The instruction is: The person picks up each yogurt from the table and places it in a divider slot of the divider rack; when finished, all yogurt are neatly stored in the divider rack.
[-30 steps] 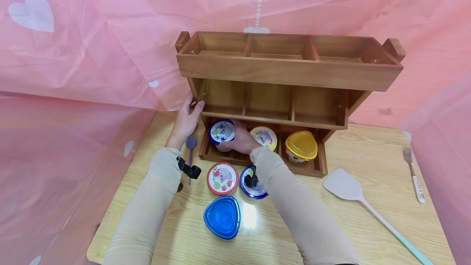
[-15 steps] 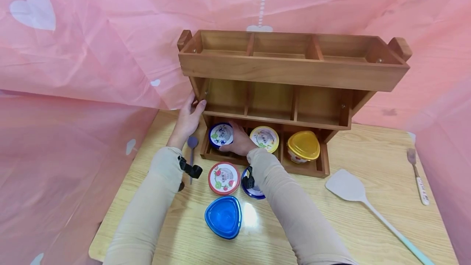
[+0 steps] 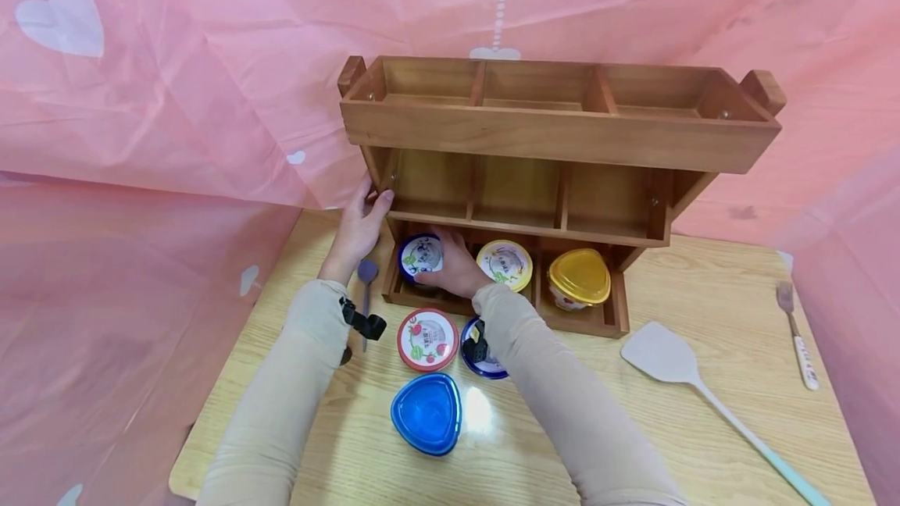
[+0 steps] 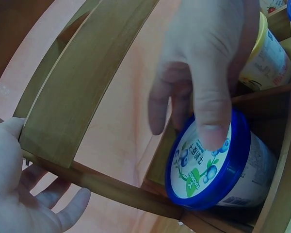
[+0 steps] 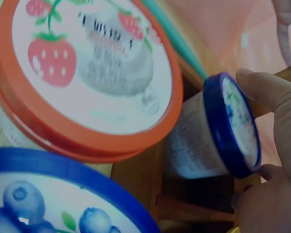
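Note:
A blue-lidded blueberry tub (image 3: 422,256) sits in the lower left compartment of a wooden rack (image 3: 555,137), tilted in the left wrist view. My right hand (image 3: 460,268) hovers at its right edge, thumb (image 4: 211,111) over the lid and fingers loosely spread; whether it touches the lid I cannot tell. My left hand (image 3: 357,231) grips the rack's left side post (image 4: 72,102), with thumb and fingers on opposite sides. A yellow-lidded round tub (image 3: 505,265) occupies the lower middle compartment, and a yellow-lidded rounded-triangular tub (image 3: 580,279) the lower right one.
Before the rack stand a red-lidded strawberry tub (image 3: 427,340), another blue-lidded tub (image 3: 485,361) partly under my right forearm, and a blue triangular tub (image 3: 426,415). A spoon (image 3: 366,279) lies left; a spatula (image 3: 664,354) and fork (image 3: 798,334) lie right. Pink cloth (image 3: 211,84) hangs behind.
The blueberry tub has settled lower and slightly left in its compartment. My right hand has loosened from round it and shifted slightly lower. The left hand stays on the post.

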`<state>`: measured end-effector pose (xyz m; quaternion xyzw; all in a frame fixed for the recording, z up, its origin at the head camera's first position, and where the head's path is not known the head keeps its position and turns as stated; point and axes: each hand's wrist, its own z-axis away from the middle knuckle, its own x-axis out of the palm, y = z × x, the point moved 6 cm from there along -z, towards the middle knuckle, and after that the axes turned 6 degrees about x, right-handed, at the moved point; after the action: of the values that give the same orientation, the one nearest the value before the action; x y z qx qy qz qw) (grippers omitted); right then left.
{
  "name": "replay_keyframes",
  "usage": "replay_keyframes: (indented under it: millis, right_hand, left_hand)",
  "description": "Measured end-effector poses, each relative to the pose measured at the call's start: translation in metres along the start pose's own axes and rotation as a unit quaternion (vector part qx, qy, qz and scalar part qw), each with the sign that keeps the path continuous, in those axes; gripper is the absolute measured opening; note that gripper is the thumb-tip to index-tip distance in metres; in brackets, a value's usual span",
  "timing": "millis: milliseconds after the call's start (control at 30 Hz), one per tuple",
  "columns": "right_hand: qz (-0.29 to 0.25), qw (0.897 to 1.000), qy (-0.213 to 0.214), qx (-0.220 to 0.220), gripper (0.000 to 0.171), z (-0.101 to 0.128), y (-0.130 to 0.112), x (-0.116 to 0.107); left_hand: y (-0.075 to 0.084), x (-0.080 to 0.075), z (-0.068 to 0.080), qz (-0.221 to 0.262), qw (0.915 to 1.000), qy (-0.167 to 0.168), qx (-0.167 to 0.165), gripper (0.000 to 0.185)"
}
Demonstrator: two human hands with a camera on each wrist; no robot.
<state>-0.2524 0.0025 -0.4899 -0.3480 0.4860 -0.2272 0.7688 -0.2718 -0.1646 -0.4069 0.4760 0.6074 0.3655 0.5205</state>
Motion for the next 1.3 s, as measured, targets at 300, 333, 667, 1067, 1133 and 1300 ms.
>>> replay_keyframes:
  millis: [300,333,667,1067,1133,1300]
  right_hand:
    - [0.002,0.997,-0.002,-0.074,0.092,0.027,-0.013,-0.009]
    - [-0.004,0.997,-0.002,-0.079,0.092,0.032,-0.014,-0.011]
    - [-0.023,0.995,0.000,-0.096,0.089,0.079,-0.017,-0.026]
    - [-0.025,0.996,0.053,-0.070,0.091,0.135,0.002,-0.040]
    - [-0.023,0.996,0.062,-0.065,0.092,0.144,0.007,-0.043]
    - [-0.025,0.993,0.090,-0.067,0.093,0.165,0.022,-0.051]
  left_hand:
    - [0.006,0.000,0.001,-0.004,0.9998,-0.008,-0.017,0.057]
    - [0.010,-0.001,0.003,-0.004,0.9998,-0.009,-0.016,0.057]
    - [0.038,-0.001,0.012,-0.012,0.9996,-0.018,-0.017,0.058]
    - [0.037,-0.001,0.012,-0.003,0.9997,-0.019,-0.016,0.059]
    - [0.037,0.000,0.012,-0.004,0.9997,-0.019,-0.018,0.059]
    - [0.036,0.000,0.012,0.002,0.9997,-0.018,-0.018,0.058]
